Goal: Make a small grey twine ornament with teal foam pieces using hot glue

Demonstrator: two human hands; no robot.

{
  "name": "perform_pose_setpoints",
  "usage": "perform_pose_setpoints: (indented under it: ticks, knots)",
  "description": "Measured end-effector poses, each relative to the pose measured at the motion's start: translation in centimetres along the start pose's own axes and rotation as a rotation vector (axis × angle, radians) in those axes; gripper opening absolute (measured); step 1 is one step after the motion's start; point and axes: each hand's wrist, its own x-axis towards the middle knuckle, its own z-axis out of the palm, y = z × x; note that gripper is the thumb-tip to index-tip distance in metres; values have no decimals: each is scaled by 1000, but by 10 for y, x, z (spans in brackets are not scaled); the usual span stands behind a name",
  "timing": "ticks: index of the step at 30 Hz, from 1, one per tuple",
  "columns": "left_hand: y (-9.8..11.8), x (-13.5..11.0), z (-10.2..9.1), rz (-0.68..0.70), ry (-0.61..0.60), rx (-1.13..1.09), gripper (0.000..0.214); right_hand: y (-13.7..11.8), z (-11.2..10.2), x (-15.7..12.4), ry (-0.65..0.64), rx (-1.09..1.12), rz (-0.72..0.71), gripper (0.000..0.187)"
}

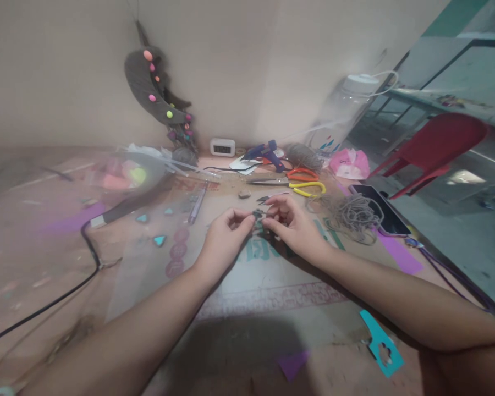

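My left hand (pixel 225 236) and my right hand (pixel 291 223) meet over the middle of a printed cardboard sheet (pixel 268 286). Between their fingertips they pinch a small dark grey piece (pixel 258 214); what it is I cannot make out. Both hands have their fingers curled in a pinch. A loose pile of grey twine (pixel 352 214) lies just right of my right hand. Small snips (pixel 268 198) lie right behind the hands.
Orange scissors (pixel 301 174) and yellow scissors (pixel 309 188) lie behind the hands, with a blue glue gun (pixel 266 152) and a small clock (pixel 222 147) by the wall. A phone (pixel 377 212) lies at the right, a red chair (pixel 433 146) beyond. A black cable (pixel 86 247) runs left.
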Motion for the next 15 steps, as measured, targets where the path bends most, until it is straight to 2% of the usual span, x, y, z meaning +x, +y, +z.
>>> perform_pose_setpoints:
  ticks: [3, 6, 12, 15]
  knots:
    - [0, 0, 0, -18, -15, -28, 17, 1, -1, -1, 67, -103, -56, 22]
    - [0, -1, 0, -18, -30, -15, 20, 0, -1, -1, 76, -142, -42, 12]
    - [-1, 0, 0, -15, -36, -16, 20, -4, -1, -3, 8, -159, -16, 13]
    - [-2, 1, 1, -10, -41, -8, 20, -5, 1, -4, -47, -147, -20, 21]
